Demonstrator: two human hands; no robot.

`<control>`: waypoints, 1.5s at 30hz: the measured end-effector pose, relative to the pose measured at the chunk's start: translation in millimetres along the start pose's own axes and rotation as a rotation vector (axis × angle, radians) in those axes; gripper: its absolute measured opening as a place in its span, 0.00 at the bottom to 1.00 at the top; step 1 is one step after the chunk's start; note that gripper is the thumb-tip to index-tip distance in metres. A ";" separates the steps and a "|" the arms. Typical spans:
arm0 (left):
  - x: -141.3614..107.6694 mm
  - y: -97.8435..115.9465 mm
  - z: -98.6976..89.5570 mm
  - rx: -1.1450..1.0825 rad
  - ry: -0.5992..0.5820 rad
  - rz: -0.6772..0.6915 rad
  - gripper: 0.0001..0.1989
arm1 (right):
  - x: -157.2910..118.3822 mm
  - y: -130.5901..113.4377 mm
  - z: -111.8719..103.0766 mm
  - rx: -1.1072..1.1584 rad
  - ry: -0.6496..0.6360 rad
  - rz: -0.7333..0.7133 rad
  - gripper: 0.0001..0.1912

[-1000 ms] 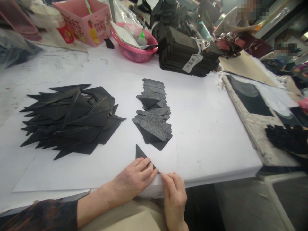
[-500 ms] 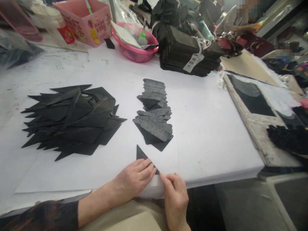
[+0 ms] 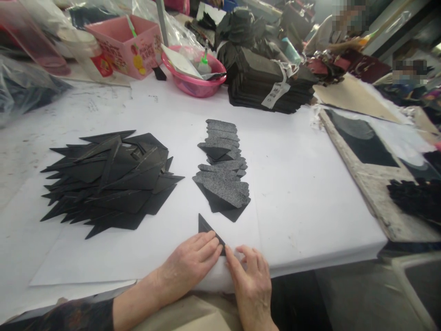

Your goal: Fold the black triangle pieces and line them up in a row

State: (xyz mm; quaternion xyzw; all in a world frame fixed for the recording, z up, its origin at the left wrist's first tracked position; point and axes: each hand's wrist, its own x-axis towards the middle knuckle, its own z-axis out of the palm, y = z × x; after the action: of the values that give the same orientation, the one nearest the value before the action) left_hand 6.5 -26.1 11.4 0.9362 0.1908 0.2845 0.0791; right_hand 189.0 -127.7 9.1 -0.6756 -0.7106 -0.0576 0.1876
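A small black pointed piece (image 3: 204,224) lies near the front edge of the white-covered table (image 3: 296,193). The bent fingers of my left hand (image 3: 193,257) press together on its middle. My right hand (image 3: 251,278) touches its lower right end with thumb and index finger, the other fingers curled and slightly raised. Part of the piece is hidden under my fingers. Beyond it lies an overlapping row of grey speckled pieces (image 3: 223,188) with black parts showing. Further left is a large heap of black pointed pieces (image 3: 113,179).
At the back are a pink box (image 3: 127,53), a pink basin (image 3: 196,85) with a bottle in it, and a tied black stack (image 3: 265,78) with a white tag. A board (image 3: 361,179) with black pieces lies right. A person (image 3: 337,32) is at the far back.
The view has shifted slightly, so the table's contents appear lower. My right thumb and index finger have moved a little up along the piece, and my other right fingers have spread slightly.
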 end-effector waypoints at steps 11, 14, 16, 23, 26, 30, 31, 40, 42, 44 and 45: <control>-10.1 -6.8 -6.6 0.017 -0.003 -0.088 0.14 | -17.0 17.1 -17.4 0.060 0.006 -0.007 0.17; -11.0 -6.3 -4.6 0.008 0.003 -0.083 0.13 | -10.1 11.3 -18.3 0.077 0.093 0.008 0.11; -11.1 -5.9 -4.1 0.008 0.016 -0.081 0.13 | -0.2 2.4 -15.4 0.090 0.097 0.016 0.11; -11.0 -5.9 -4.3 0.019 0.043 -0.114 0.13 | 20.1 -9.7 7.0 0.028 0.006 -0.015 0.17; -11.8 -5.6 -4.1 0.022 0.042 -0.134 0.12 | 12.5 -1.6 4.5 -0.011 -0.008 -0.092 0.19; -13.7 -5.2 -3.1 0.010 0.035 -0.163 0.10 | 2.6 0.5 -3.7 0.040 0.033 -0.013 0.16; -14.2 -5.3 -2.6 0.011 0.035 -0.167 0.10 | 2.4 -1.3 -4.6 0.063 0.047 0.028 0.14; -14.7 -5.7 -1.2 0.027 0.048 -0.218 0.10 | 43.5 -37.6 7.0 0.174 -0.053 0.267 0.06; -13.2 -4.9 -2.2 0.036 0.051 -0.250 0.09 | 52.1 -42.1 7.9 0.184 -0.153 0.353 0.09; -11.9 -4.3 -3.1 0.046 0.057 -0.271 0.09 | 58.3 -43.1 6.3 0.219 -0.225 0.410 0.11; -11.6 -4.2 -3.3 0.046 0.057 -0.278 0.09 | 60.7 -42.7 4.6 0.241 -0.256 0.427 0.11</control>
State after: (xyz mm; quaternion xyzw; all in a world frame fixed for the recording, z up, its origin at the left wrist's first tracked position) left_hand -5.6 -26.8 7.2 0.8938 0.3274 0.2927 0.0906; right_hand 145.2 -72.6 33.1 -0.7848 -0.5716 0.1539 0.1833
